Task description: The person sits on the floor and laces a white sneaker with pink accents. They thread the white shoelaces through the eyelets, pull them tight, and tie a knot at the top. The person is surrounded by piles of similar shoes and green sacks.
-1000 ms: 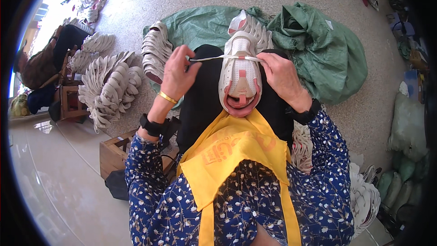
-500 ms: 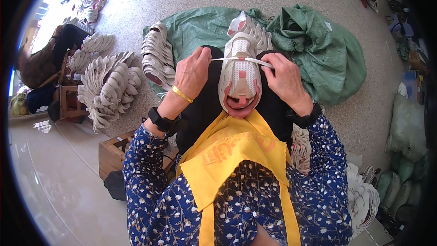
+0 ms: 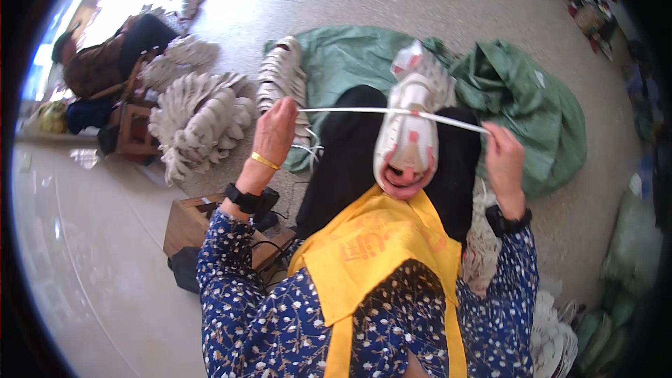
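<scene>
Since the earlier frame the left hand (image 3: 276, 126) and right hand (image 3: 502, 157) have been drawn apart, each pinched on the limp white lace (image 3: 350, 110), pulled taut toward nine and three o'clock across the light, soft shoe (image 3: 407, 136) on the lap.

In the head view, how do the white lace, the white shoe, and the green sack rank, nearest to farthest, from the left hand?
1. White lace: pinched in the left hand.
2. White shoe: centre, on the lap.
3. Green sack: far right, on the floor.
</scene>
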Demonstrator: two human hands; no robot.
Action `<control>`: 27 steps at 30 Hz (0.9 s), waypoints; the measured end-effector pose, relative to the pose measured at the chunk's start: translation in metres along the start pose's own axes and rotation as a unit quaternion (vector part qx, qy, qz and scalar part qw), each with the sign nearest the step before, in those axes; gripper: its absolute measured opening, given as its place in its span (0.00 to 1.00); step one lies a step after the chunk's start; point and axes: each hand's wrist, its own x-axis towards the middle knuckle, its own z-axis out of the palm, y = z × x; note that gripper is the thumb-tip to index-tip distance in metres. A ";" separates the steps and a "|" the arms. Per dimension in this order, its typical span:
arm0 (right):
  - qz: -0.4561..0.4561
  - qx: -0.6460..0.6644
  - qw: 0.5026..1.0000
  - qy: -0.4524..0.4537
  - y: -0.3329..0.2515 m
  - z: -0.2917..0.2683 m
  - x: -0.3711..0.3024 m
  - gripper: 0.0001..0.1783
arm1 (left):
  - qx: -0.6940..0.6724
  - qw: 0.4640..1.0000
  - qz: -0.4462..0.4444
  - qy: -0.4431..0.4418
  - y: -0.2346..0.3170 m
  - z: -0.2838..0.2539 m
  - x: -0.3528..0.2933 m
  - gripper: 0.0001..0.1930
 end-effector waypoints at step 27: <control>0.312 0.072 0.943 0.087 0.285 -0.069 -0.142 0.16 | 0.192 0.914 -0.269 0.236 -0.217 -0.152 -0.091 0.04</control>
